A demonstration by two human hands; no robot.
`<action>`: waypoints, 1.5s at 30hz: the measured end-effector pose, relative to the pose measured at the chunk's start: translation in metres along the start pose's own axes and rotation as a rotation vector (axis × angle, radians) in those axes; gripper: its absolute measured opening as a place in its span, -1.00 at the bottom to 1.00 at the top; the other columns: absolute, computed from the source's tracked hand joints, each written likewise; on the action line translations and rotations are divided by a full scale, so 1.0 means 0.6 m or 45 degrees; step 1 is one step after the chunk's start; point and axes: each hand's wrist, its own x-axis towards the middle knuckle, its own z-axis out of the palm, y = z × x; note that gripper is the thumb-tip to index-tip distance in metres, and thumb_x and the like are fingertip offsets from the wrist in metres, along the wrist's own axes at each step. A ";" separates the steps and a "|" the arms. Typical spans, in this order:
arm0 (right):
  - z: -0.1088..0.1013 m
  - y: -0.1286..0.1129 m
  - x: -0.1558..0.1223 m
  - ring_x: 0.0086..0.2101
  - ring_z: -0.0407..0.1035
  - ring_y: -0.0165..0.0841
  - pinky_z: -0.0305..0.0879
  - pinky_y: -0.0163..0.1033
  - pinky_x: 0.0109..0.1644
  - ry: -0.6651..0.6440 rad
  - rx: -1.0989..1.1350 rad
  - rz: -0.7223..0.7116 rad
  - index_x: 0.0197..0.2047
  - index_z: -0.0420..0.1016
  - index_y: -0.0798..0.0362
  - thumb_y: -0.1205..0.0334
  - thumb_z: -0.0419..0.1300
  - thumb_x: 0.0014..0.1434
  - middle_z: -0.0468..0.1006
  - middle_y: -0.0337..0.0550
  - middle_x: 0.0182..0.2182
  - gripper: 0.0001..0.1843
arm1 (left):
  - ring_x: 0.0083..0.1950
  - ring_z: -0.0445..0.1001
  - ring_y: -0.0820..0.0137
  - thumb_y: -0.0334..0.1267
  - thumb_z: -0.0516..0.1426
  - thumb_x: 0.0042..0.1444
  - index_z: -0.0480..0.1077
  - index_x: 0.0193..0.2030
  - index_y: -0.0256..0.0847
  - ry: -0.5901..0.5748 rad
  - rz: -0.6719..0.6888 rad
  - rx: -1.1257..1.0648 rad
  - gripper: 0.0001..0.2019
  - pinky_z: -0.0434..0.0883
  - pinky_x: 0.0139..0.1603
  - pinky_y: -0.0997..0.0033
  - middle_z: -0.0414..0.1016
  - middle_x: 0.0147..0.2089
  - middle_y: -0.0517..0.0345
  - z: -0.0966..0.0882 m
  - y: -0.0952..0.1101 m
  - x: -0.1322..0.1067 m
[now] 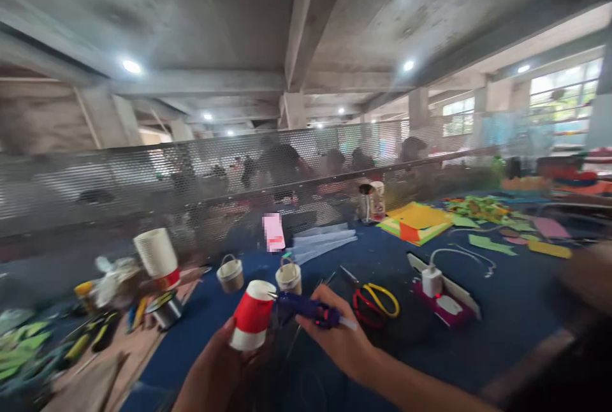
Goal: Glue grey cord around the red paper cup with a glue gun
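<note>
My left hand (217,361) is closed around a paper cup (253,317), white with a wide red band, tilted and with its narrow end up. In my right hand (342,335) is a dark blue glue gun (306,308) with a small red light. Its metal nozzle points left, at the upper edge of the cup; whether it touches cannot be made out. A clear glue stick shows at the gun's back end. Behind the cup stand two small off-white buckets with handles, a left bucket (230,275) and a right bucket (289,278).
Scissors (375,303) with red and yellow handles lie right of my hand. Farther right is a power strip (444,300) with a white plug and cable. Stacked paper cups (157,256) stand left. Coloured sheets (415,220) lie at the back, before a perforated metal screen (215,176).
</note>
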 end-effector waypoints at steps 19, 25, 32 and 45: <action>-0.012 -0.001 -0.006 -0.40 0.18 -0.41 0.15 -0.30 -0.31 -0.078 -0.165 -0.061 -0.41 0.27 0.03 0.22 0.26 0.21 0.29 -0.32 -0.43 -0.75 | -0.24 0.66 0.08 -0.20 0.15 0.23 0.16 0.28 -0.40 0.035 0.075 0.192 -0.45 0.53 -0.14 0.13 0.66 -0.16 -0.22 0.013 -0.008 -0.003; -0.015 0.000 -0.007 -0.40 0.19 -0.40 0.16 -0.31 -0.34 -0.101 -0.109 -0.053 -0.40 0.28 0.02 0.16 0.27 0.21 0.30 -0.30 -0.43 -0.75 | -0.24 0.64 0.14 -0.23 0.18 0.20 0.37 0.07 -0.40 -0.007 0.100 0.215 -0.65 0.52 -0.15 0.18 0.66 -0.19 -0.19 0.027 -0.009 -0.016; -0.011 0.017 -0.008 -0.39 0.19 -0.40 0.17 -0.31 -0.30 -0.073 -0.133 -0.045 -0.38 0.27 0.01 0.17 0.26 0.23 0.30 -0.31 -0.41 -0.76 | -0.28 0.63 0.18 -0.21 0.18 0.21 0.43 -0.01 -0.40 -0.036 0.044 0.196 -0.70 0.53 -0.15 0.20 0.65 -0.23 -0.17 0.022 -0.006 -0.013; -0.014 0.017 -0.010 -0.41 0.17 -0.41 0.14 -0.32 -0.33 -0.070 -0.159 -0.039 -0.39 0.24 0.01 0.15 0.25 0.23 0.28 -0.33 -0.43 -0.73 | -0.31 0.63 0.23 -0.20 0.16 0.25 0.41 0.02 -0.44 -0.062 -0.010 0.138 -0.68 0.55 -0.17 0.23 0.65 -0.22 -0.22 0.007 -0.001 -0.009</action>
